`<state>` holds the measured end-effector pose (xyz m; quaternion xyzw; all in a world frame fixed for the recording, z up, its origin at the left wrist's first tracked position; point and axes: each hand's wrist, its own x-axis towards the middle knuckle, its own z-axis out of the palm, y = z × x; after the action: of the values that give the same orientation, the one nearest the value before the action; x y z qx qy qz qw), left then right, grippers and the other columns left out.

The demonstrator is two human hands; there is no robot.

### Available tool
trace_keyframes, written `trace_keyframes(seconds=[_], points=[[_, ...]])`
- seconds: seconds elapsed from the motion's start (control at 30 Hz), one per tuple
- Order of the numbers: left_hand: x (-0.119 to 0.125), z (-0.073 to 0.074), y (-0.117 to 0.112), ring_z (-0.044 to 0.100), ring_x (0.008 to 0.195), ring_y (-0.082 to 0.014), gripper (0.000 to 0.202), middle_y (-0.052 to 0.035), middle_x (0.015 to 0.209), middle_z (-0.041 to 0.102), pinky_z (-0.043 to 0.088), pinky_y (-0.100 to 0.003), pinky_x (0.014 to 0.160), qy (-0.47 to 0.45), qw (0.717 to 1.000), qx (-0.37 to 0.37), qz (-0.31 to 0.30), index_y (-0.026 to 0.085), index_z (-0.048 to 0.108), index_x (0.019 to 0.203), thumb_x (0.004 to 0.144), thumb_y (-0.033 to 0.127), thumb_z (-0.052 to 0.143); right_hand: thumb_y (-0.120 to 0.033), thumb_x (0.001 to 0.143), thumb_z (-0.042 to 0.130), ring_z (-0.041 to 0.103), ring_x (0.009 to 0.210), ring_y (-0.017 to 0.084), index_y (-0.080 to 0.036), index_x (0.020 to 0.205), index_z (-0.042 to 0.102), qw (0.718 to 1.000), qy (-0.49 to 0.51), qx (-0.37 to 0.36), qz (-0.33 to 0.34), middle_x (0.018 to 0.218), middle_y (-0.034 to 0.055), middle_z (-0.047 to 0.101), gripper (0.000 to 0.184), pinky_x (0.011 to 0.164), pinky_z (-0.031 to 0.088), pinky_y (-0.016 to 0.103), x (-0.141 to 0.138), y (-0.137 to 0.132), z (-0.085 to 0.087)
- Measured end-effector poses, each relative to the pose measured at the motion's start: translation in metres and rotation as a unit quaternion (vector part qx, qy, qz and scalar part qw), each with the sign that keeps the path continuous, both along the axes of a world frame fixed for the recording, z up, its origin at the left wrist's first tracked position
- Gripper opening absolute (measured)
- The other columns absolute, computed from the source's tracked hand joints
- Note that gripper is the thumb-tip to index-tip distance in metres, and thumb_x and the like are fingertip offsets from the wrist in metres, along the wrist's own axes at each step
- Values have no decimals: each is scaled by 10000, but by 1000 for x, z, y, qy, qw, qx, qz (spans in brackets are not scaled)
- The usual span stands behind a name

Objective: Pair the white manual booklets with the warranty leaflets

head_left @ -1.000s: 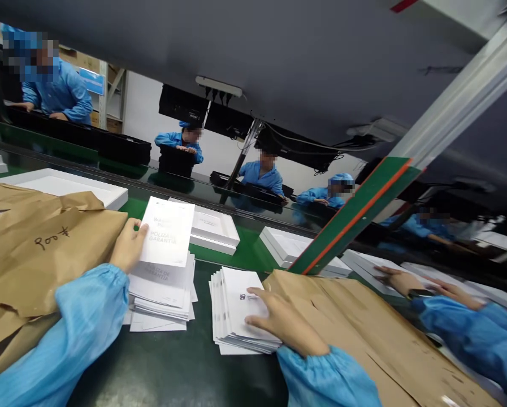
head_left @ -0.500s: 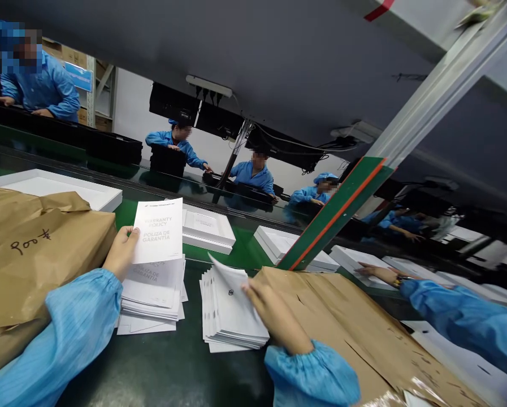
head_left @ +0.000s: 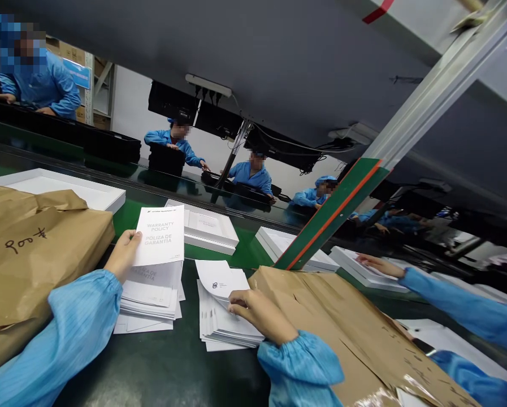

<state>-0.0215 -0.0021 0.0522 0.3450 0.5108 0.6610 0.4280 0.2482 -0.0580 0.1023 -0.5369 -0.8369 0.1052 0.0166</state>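
My left hand (head_left: pixel 124 255) pinches a white warranty booklet (head_left: pixel 160 234) by its left edge, printed "WARRANTY POLICY / POLIZA DE GARANTIA". The booklet is raised above a stack of similar booklets (head_left: pixel 151 302) on the dark green work surface. To the right, my right hand (head_left: pixel 261 314) has its fingers curled at the right edge of a white leaflet (head_left: pixel 219 281) bearing a small black logo. This leaflet bends up from the top of a second stapled stack (head_left: pixel 223 330); my fingertips partly cover its edge.
Brown paper packages flank the stacks, one at left (head_left: pixel 45 254) and one at right (head_left: pixel 321 316). White box trays (head_left: pixel 211 226) sit on the green belt beyond. A slanted post (head_left: pixel 342 209) rises at right. A co-worker's hand (head_left: pixel 380 264) reaches over a tray; several people work across the line.
The right-hand leaflet's top has lifted and swung away from me, while my right hand has shifted slightly left. My left hand still holds the warranty booklet. A co-worker's second sleeve now appears at right.
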Motion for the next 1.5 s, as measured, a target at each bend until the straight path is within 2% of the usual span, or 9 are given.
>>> trace_keyframes(seconds=[0.27, 0.47, 0.6, 0.77, 0.87, 1.0, 1.23, 1.37, 1.5], points=[[3, -4, 1, 405, 384, -59, 197, 70, 489, 445, 353, -182, 416, 11, 1000, -5, -5, 166, 436, 722, 646, 346, 457, -239, 764, 322, 551, 628, 230, -159, 732, 540, 981, -137, 101, -89, 664, 118, 611, 234, 520, 312, 278, -31, -17, -13], [7, 4, -5, 501, 442, -83, 157, 14, 579, 557, 397, -195, 436, -15, 1000, -16, -20, 155, 450, 790, 668, 249, 480, -243, 789, 264, 516, 489, 148, -184, 617, 460, 980, 49, 112, -155, 503, 28, 555, 267, 483, 319, 240, -4, 3, -5], [10, 12, -11, 569, 661, -141, 272, -77, 834, 605, 451, -236, 555, -80, 993, 16, -83, 135, 490, 893, 633, 196, 541, -346, 789, 275, 473, 436, 116, -199, 605, 392, 896, 344, 188, -207, 479, -14, 517, 263, 447, 329, 224, 19, 14, 0], [11, 9, -11, 555, 792, -166, 348, -78, 1020, 544, 458, -212, 518, -116, 989, 17, -86, 187, 460, 1005, 662, 215, 512, -395, 706, 420, 469, 395, 80, -193, 640, 409, 737, 650, 22, -185, 483, -53, 487, 212, 376, 335, 188, 13, 27, -17], [11, 4, -9, 558, 797, -150, 374, -53, 1070, 513, 442, -184, 475, -109, 992, 35, -59, 258, 387, 1066, 701, 253, 467, -337, 652, 507, 539, 464, 88, -188, 664, 424, 702, 684, -54, -188, 551, -42, 532, 171, 443, 409, 196, 5, 35, -31], [12, 3, -8, 590, 634, -114, 332, -50, 1008, 544, 425, -171, 424, -99, 991, 16, -88, 294, 326, 1069, 746, 318, 399, -277, 630, 526, 591, 512, 121, -188, 658, 396, 745, 626, -95, -209, 549, -32, 564, 159, 444, 431, 201, 5, 41, -45], [12, 1, -9, 566, 502, -70, 367, -76, 992, 539, 389, -133, 362, -74, 988, -19, -137, 246, 322, 1033, 706, 300, 480, -293, 656, 397, 482, 290, 78, -195, 674, 326, 841, 500, -30, -203, 365, -87, 508, 122, 290, 287, 140, 11, 52, -65], [14, -1, -8, 588, 584, -103, 438, -105, 1056, 506, 402, -151, 410, -56, 983, -36, -173, 227, 285, 1059, 683, 214, 510, -279, 670, 337, 435, 248, 81, -197, 747, 316, 881, 423, -26, -211, 346, -94, 488, 114, 275, 257, 150, 12, 54, -65], [16, -2, -9, 592, 577, -108, 393, -103, 1049, 508, 391, -164, 426, -27, 977, -45, -205, 221, 291, 1036, 694, 200, 483, -250, 704, 293, 438, 282, 98, -207, 840, 339, 923, 307, 72, -219, 355, -95, 458, 149, 330, 317, 190, 8, 45, -53]])
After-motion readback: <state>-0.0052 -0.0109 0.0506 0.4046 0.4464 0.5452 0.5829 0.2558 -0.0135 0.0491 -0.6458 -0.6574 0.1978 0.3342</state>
